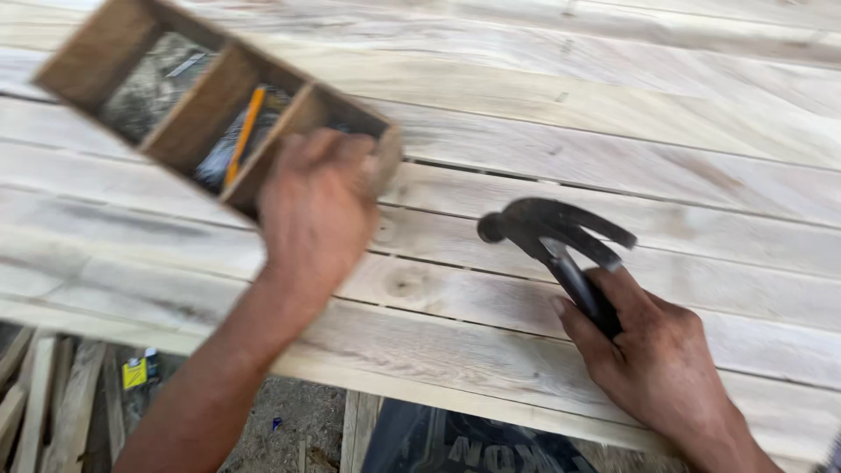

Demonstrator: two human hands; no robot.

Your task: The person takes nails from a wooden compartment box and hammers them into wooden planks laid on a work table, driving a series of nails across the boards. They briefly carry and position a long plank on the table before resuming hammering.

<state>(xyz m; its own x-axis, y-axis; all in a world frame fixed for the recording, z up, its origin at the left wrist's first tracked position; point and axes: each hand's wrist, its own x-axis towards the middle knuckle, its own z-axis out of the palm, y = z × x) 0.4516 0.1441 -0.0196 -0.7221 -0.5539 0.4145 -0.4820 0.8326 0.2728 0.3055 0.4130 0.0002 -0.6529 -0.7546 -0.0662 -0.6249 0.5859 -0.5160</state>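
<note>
Planks [613, 123] (pale, gapped), hammer [561, 241], divided box [188, 96], scrap below

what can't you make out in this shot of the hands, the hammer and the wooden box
Head view only:
- Nearest compartment of the wooden box: the left hand covers it, so whatever the fingers reach for is hidden.
- Contents of the other compartments: motion blur; only a yellow pencil reads clearly.
- Hammer handle: hidden inside the right hand.
- Yellow item on the ground beneath the planks: too small to identify.
</note>
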